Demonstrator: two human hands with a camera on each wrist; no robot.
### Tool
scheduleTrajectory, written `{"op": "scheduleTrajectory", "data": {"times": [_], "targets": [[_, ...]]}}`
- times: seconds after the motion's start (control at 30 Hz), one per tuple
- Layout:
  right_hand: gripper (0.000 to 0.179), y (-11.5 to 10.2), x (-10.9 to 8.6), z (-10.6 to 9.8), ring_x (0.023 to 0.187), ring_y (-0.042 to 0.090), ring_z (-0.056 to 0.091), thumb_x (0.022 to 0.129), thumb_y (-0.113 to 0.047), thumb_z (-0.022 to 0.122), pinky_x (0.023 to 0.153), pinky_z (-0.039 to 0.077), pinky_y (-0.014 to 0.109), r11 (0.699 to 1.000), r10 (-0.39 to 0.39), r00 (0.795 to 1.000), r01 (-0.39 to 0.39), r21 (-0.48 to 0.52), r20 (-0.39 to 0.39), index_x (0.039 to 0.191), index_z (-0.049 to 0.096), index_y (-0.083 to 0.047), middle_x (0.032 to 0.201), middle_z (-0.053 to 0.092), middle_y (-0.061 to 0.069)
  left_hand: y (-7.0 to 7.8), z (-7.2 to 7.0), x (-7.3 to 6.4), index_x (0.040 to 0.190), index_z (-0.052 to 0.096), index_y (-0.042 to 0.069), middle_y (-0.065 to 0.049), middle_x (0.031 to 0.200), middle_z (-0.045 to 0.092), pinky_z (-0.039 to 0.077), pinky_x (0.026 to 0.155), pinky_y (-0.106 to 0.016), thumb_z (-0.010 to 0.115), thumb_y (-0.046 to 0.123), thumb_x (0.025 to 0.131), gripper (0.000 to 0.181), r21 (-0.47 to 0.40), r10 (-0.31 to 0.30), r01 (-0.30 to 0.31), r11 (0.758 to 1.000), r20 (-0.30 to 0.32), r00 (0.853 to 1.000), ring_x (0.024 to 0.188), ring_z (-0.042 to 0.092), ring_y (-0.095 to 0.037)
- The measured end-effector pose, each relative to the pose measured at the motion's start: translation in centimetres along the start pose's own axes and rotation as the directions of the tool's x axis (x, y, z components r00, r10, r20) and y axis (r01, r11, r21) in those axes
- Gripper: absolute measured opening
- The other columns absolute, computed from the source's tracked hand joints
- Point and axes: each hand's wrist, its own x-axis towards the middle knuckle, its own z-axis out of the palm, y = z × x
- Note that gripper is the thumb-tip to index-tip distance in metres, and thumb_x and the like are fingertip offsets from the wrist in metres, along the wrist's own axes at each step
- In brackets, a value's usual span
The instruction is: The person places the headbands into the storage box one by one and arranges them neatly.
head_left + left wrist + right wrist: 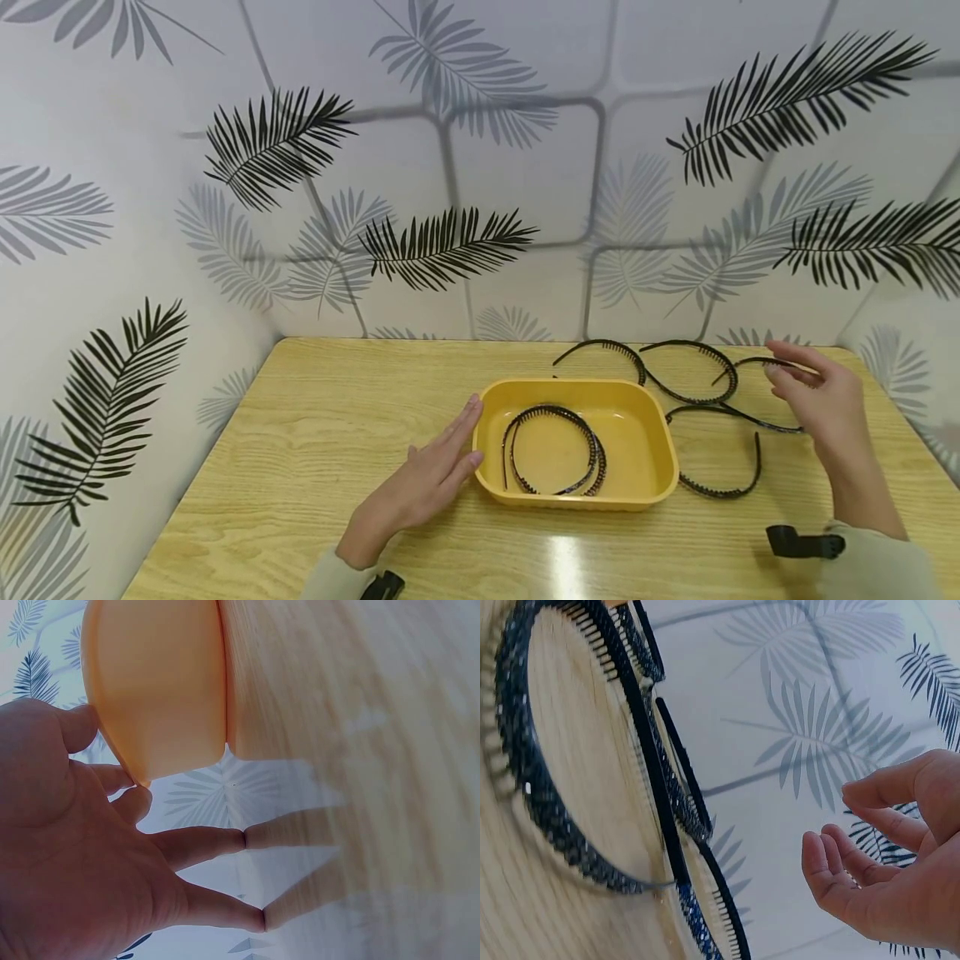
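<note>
A yellow plastic box [637,442] stands in the middle of the table, with black toothed headbands [597,458] overlapping near its left end. My left hand [423,479] rests against the box's left end, its fingers extended. In the left wrist view, thumb and some fingers are at the box's rim [94,697], while two fingertips [236,838] touch the tabletop. Above the right part of the table is my right hand [821,396], fingers loosely bent around nothing. Several more headbands [735,383] lie below and left of it; one in the right wrist view has a glittery black band [514,735].
A wood-patterned table [322,417] carries everything. Behind and beside it rises a pale wall covering [517,183] printed with grey and black leaves. One headband [757,458] lies close to the box's right side.
</note>
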Motion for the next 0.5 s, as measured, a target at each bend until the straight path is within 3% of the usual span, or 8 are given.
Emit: {"op": "scheduleTrajectory", "data": {"times": [0.2, 0.5], "targets": [[0.033, 1.3, 0.1, -1.3, 0.088, -0.011, 0.063, 0.099, -0.005, 0.065, 0.068, 0.053, 0.01, 0.999, 0.035, 0.998, -0.034, 0.022, -0.047, 0.117, 0.07, -0.032, 0.11, 0.058, -0.024, 0.0, 0.0, 0.1, 0.167, 0.001, 0.026, 0.009, 0.172, -0.001, 0.014, 0.096, -0.09, 0.036, 0.038, 0.113, 0.065, 0.006, 0.0, 0.0, 1.0, -0.001, 1.0, 0.155, 0.016, -0.024], [0.033, 3.2, 0.3, -2.1, 0.089, -0.01, 0.06, 0.098, -0.005, 0.067, 0.067, 0.053, 0.011, 0.995, 0.079, 0.996, -0.076, 0.062, -0.044, 0.115, 0.071, -0.033, 0.108, 0.058, -0.025, 0.1, 0.0, 0.0, 0.167, 0.002, 0.025, 0.008, 0.172, 0.001, 0.015, 0.096, -0.09, 0.037, 0.037, 0.113, 0.065, -0.002, -0.001, 0.001, 1.0, 0.002, 1.0, 0.155, 0.016, -0.023]]}}
